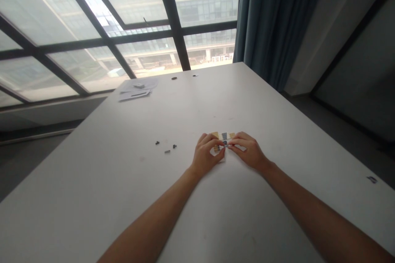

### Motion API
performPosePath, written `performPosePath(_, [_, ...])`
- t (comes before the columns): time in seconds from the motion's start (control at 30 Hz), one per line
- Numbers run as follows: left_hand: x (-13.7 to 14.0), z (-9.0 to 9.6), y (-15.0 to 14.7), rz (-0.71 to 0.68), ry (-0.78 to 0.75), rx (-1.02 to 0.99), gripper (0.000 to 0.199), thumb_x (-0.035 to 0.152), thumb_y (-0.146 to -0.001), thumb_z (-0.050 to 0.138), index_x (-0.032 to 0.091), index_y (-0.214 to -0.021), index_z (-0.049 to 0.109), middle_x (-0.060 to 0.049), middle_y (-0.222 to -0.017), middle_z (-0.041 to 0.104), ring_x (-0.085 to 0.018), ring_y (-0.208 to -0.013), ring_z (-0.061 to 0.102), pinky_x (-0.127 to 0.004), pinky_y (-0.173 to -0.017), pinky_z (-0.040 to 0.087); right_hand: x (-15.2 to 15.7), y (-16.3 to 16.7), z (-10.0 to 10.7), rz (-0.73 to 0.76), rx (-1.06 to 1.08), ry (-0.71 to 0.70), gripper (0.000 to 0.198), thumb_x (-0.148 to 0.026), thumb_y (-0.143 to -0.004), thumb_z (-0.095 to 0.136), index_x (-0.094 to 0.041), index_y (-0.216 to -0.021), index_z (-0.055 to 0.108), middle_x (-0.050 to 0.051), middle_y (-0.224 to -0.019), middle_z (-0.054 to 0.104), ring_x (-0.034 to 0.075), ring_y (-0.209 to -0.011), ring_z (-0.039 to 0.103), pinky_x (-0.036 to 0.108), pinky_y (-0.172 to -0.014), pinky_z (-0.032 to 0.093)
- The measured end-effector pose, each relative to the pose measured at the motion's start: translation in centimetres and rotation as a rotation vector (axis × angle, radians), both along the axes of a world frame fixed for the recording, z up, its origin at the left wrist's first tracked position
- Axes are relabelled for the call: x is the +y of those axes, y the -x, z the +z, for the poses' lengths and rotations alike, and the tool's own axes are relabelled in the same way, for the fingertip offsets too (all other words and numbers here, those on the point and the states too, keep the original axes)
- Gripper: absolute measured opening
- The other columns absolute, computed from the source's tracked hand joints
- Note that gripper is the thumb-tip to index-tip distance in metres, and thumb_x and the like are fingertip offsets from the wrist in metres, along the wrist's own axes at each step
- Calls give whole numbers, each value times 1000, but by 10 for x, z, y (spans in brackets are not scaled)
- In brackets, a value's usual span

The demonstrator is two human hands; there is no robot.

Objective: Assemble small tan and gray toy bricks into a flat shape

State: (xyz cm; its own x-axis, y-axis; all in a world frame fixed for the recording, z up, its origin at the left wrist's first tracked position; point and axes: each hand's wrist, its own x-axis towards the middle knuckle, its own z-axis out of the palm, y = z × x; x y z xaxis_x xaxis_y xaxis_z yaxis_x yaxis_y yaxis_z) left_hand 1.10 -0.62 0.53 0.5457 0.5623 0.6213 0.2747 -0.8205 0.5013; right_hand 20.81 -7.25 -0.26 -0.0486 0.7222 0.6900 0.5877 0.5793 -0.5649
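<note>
Both hands meet over a small patterned piece (pixel 215 134) with yellow, white and grey blocks, which looks like a building-brick assembly lying on the table. Thumb and forefinger of my left hand (pixel 207 151) pinch at a tiny dark part (pixel 225 142) near its middle. From the other side, my right hand (pixel 247 148) closes its fingertips on the same spot. The fingers cover much of the assembly, so how the dark part sits on it is hidden.
Left of my hands lie small loose dark pieces (pixel 174 146) and a grey bar-shaped one (pixel 167 151). Papers (pixel 135 92) rest at the white table's (pixel 185 107) far left corner. A dark blue item (pixel 372 179) lies near the right edge. Windows and a curtain (pixel 271 20) stand beyond.
</note>
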Motion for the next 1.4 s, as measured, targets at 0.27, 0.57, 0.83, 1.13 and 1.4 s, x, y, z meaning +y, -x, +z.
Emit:
performPosePath(0.27, [0, 1, 0, 0, 5, -22, 10, 19, -82, 72, 24, -90, 71, -4, -88, 64, -20, -87, 57, -36, -81, 50, 1, 0, -1, 1, 6, 2, 7, -25, -91, 68, -25, -93, 75, 5, -90, 69, 21, -89, 65, 37, -83, 55])
performPosePath(0.57, [1, 0, -1, 1, 26, -11, 9, 19, -82, 73, 24, -90, 72, -4, -88, 65, -20, -87, 57, -36, -80, 50, 2, -2, -2, -4, 11, 28, 8, -27, -91, 68, -25, -93, 76, 5, -90, 69, 21, -90, 65, 37, -83, 55])
performPosePath(0.83, [1, -1, -1, -6, 28, -23, 10, 18, -82, 73, 23, -90, 72, -3, -87, 65, -19, -87, 56, -34, -81, 49, 2, -2, -2, 2, 13, 30, 8, -26, -91, 68, -23, -93, 76, 6, -89, 69, 20, -88, 65, 36, -82, 55])
performPosePath(1.13, [2, -1, -2, 1, 26, -28, 9, 19, -83, 74, 23, -90, 73, -3, -86, 65, -19, -86, 57, -34, -80, 49, 3, -2, -4, 2, 27, 32, 6, -23, -90, 70, -23, -93, 75, 6, -90, 68, 20, -88, 64, 35, -81, 54])
performPosePath(1.4, [2, -1, -1, -5, 23, -28, 9, 20, -83, 74, 23, -91, 74, -3, -87, 66, -19, -86, 57, -34, -80, 49, 2, -2, -4, 7, 35, 44, 6, -22, -90, 70, -22, -93, 74, 5, -90, 68, 19, -88, 64, 35, -81, 53])
